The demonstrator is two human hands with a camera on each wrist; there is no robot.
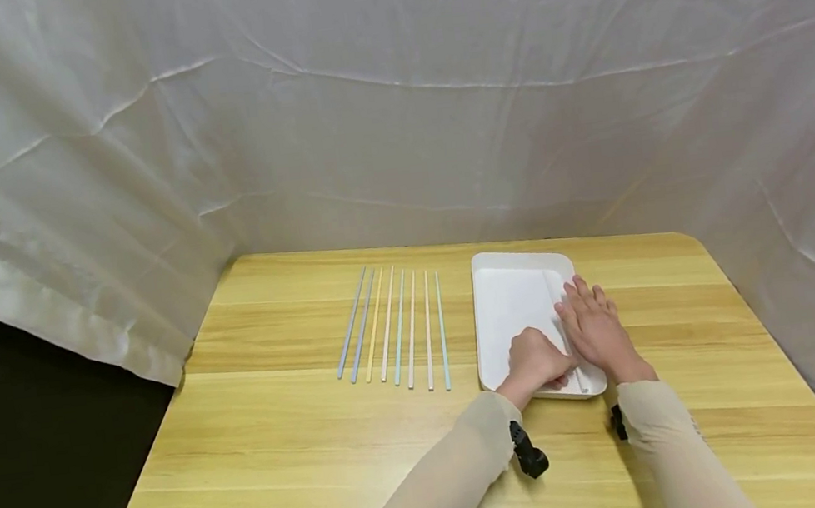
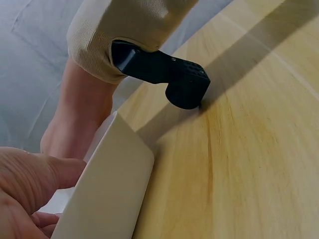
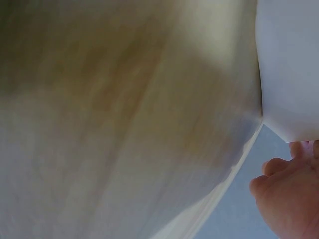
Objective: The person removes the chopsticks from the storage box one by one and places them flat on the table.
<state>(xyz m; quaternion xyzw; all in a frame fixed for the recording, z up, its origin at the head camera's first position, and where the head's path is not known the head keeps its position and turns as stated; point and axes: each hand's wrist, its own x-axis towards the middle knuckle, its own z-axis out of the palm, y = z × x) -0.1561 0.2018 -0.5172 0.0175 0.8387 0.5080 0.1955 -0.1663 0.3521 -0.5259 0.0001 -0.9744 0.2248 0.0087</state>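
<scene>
A white rectangular tray (image 1: 506, 293) lies on the table, with thin pale sticks (image 1: 557, 304) along the inside of its right wall. My left hand (image 1: 536, 359) is low inside the near right part of the tray, fingers curled under and thumb pointing right; I cannot tell whether it holds a stick. In the left wrist view its thumb (image 2: 67, 172) lies right at the tray's rim. Over the right rim, my right hand (image 1: 597, 329) rests with its fingers stretched out and slightly spread. The right wrist view shows the hand's fingers (image 3: 274, 167) close by the tray wall.
Left of the tray, several slim chopsticks (image 1: 389, 327) in blue-grey, yellow, pale pink and turquoise lie side by side in a row. The wooden table (image 1: 286, 444) is bounded by a pale curtain (image 1: 395, 146) at its back and sides. Black cameras (image 1: 528, 450) sit on both wrists.
</scene>
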